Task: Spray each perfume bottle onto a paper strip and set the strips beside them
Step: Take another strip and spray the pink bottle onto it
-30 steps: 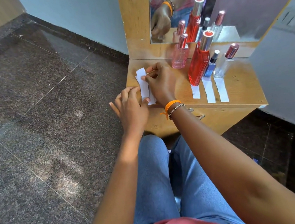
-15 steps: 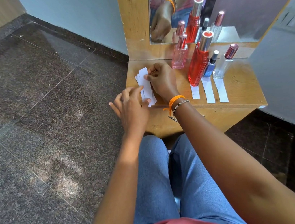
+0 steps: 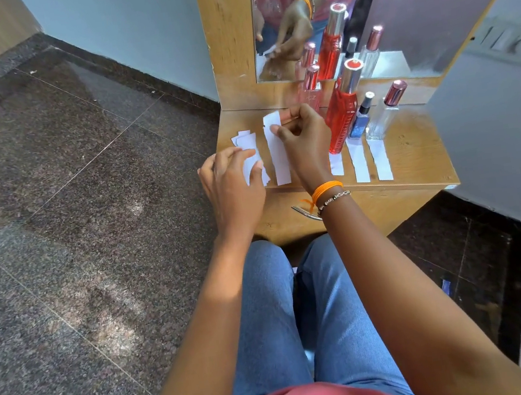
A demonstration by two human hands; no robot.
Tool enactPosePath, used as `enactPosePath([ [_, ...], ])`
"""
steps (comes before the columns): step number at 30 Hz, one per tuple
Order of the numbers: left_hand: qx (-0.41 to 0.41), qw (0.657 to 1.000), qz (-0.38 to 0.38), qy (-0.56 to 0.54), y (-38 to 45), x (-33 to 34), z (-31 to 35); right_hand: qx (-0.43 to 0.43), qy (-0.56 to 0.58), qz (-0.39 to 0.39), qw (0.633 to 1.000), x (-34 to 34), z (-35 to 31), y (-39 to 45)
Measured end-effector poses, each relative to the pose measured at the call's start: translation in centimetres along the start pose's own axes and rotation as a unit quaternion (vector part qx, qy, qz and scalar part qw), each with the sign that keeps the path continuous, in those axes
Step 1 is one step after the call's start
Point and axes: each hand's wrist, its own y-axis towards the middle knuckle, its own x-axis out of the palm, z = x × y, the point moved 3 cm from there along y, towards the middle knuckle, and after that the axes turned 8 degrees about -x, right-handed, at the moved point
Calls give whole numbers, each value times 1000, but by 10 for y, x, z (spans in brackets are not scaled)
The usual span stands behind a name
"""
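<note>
On a small wooden dressing table (image 3: 414, 155) stand a pale pink bottle (image 3: 312, 89), a tall red bottle (image 3: 342, 112), a small blue bottle (image 3: 360, 118) and a clear bottle (image 3: 386, 112) with a rose cap. White paper strips lie in front of the red bottle (image 3: 336, 163), the blue bottle (image 3: 358, 163) and the clear bottle (image 3: 381, 160). My right hand (image 3: 305, 144) pinches the top of one white strip (image 3: 277, 154), pulled apart from the stack. My left hand (image 3: 234, 184) presses on the stack of loose strips (image 3: 251, 151) at the table's left edge.
A mirror (image 3: 342, 1) behind the bottles reflects them and my hands. A grey wall (image 3: 495, 137) with a switch plate closes the right side. Dark granite floor (image 3: 69, 207) lies to the left. My knees in blue jeans sit below the table's drawer handle (image 3: 303, 213).
My right hand has drawn one strip off the stack and moved it rightward, so it now lies separate. My left hand stays on the remaining strips.
</note>
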Motion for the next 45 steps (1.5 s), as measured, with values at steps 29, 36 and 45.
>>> enactPosePath([
  [29, 15, 998, -33, -42, 4, 9, 33, -175, -397, 57, 899, 9, -14, 35],
  [36, 6, 998, -36, -59, 10, 2, 29, -171, -412, 55, 893, 9, -17, 39],
  [45, -1, 997, -41, -72, 10, 0, 30, -201, -412, 30, 888, 5, -16, 40],
])
